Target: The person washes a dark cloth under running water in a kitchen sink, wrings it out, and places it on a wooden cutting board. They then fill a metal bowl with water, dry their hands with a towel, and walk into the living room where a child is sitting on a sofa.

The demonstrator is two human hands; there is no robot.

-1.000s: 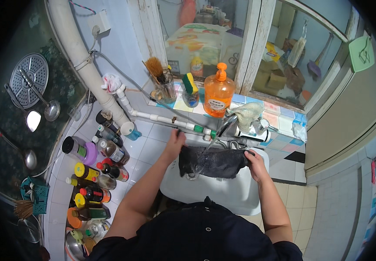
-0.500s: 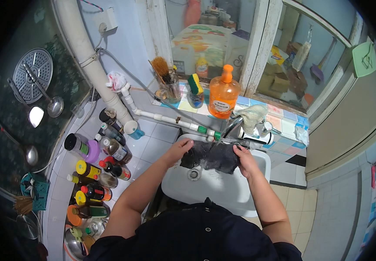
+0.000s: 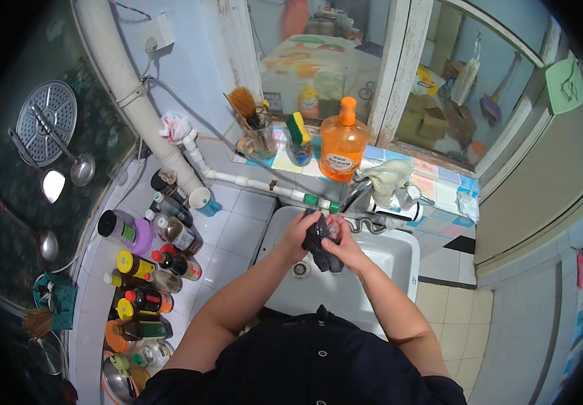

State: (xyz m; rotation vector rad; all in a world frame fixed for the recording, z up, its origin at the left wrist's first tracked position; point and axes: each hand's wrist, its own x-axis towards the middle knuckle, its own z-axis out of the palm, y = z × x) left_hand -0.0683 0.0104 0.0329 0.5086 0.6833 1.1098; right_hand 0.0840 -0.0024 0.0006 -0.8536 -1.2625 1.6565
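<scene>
A wet dark grey cloth (image 3: 319,243) is bunched up between my two hands, above the white sink (image 3: 372,297). My left hand (image 3: 297,236) is closed round its left side. On the other side my right hand (image 3: 345,248) grips it, fingers bent in near the top. The curved metal faucet (image 3: 357,196) stands just behind, its spout by my right fingers. Below the cloth, the drain (image 3: 300,269) shows in the basin.
An orange pump bottle (image 3: 344,145), a sponge (image 3: 298,128) in a glass and a brush (image 3: 243,104) line the tiled ledge behind. A pale rag (image 3: 387,179) drapes over the faucet. Several sauce bottles (image 3: 180,233) crowd the left counter beside a cup (image 3: 201,198).
The cloth was spread wide between my hands and is now crumpled together. My right hand has come in to the left, and my left hand slightly to the right.
</scene>
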